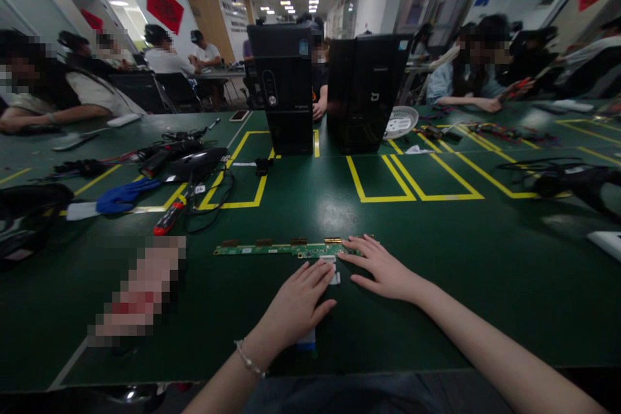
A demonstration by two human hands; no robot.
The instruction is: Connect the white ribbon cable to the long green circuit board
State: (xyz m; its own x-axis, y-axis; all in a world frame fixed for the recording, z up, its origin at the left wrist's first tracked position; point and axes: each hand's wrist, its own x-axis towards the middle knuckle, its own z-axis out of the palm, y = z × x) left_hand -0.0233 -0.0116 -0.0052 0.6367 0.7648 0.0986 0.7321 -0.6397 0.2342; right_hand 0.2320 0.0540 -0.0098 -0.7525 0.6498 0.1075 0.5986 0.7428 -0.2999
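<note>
A long, narrow green circuit board (266, 250) lies crosswise on the table in front of me. A white flat ribbon cable (336, 278) runs from its near edge and passes under my left hand, its blue-tipped end (306, 343) showing below the palm. My left hand (299, 303) lies over the cable, fingers stretched toward a white connector (327, 259), thumb apart. Stretched over the right part of the board, my right hand (388, 272) has its fingers spread and its fingertips on or just above it. What lies under both sets of fingertips is hidden.
Two black computer towers (291, 90) (369, 90) stand ahead. To the left are a red-and-black screwdriver (169, 217), a blue glove (126, 195) and tangled cables. A white basket (402, 123), more wires (509, 132) and a black cabled object (572, 181) are rightward. People sit around.
</note>
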